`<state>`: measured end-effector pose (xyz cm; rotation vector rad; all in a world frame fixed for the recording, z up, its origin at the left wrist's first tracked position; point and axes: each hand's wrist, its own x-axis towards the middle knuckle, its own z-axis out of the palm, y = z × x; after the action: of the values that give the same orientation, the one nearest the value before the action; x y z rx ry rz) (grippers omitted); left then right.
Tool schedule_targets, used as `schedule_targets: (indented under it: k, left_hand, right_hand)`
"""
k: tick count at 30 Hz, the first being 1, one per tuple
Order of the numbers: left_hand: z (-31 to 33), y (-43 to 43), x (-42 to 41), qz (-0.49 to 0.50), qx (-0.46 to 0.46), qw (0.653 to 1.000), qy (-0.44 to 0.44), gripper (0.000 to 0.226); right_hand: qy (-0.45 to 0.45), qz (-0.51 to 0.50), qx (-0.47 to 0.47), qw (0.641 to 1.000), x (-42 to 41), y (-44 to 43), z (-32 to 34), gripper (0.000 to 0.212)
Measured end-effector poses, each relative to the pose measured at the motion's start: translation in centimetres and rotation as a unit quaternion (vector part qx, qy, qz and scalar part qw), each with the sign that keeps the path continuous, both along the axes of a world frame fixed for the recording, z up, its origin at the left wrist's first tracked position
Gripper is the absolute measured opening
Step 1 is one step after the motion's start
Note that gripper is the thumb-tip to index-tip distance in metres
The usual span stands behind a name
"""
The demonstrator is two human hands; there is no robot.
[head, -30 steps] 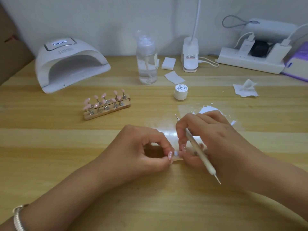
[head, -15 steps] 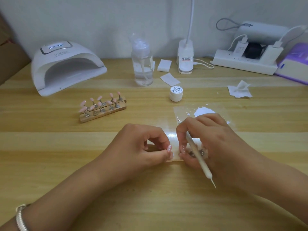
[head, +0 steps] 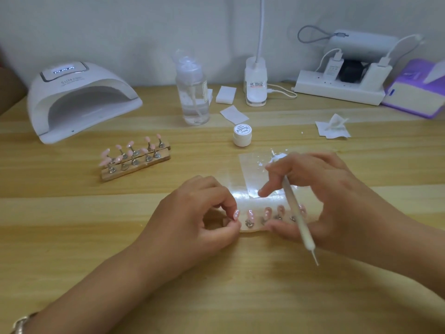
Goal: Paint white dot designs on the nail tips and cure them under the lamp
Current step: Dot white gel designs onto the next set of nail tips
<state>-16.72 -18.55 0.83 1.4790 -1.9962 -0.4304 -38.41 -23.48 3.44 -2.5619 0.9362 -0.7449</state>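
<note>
Dots show on the nail tip (head: 236,215) the left hand (head: 197,218) pinches, right hand (head: 325,201) grips the dotting tool (head: 297,218), rack (head: 134,162) beside the lamp (head: 79,100) looks plain, curing to come.

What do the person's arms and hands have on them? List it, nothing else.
Both forearms are bare, and no sleeves show. The left hand and right hand wear no gloves and no visible rings. A silver-coloured bracelet of small links or beads circles the left wrist, at the picture's lower left corner.
</note>
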Motion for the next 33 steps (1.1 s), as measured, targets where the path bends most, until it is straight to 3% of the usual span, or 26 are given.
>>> schedule_targets:
  k: [4,9,22,29,33]
  left_hand:
    - [0.0,-0.2,0.3,-0.006,0.029,0.999,0.045,0.009]
    - [0.2,-0.3,0.3,-0.005,0.061,0.996,0.071,0.007]
    - [0.2,-0.4,-0.9,-0.001,0.067,0.998,0.012,0.013]
    - [0.1,-0.6,-0.7,-0.007,0.076,0.997,0.003,0.014]
    - [0.1,-0.8,-0.6,-0.016,0.075,0.997,-0.023,0.021]
  right_hand:
    - [-0.008,-0.022,0.061,0.998,-1.0,0.2,0.1,0.045]
    - [0.01,-0.027,0.065,0.997,-0.9,0.4,-0.8,0.036]
    - [0.0,-0.02,0.132,0.991,-0.8,0.3,-1.3,0.026]
    - [-0.012,-0.004,0.157,0.987,-1.4,-0.2,-1.4,0.038]
    - [-0.036,-0.01,0.196,0.98,-3.2,-0.5,-1.3,0.06]
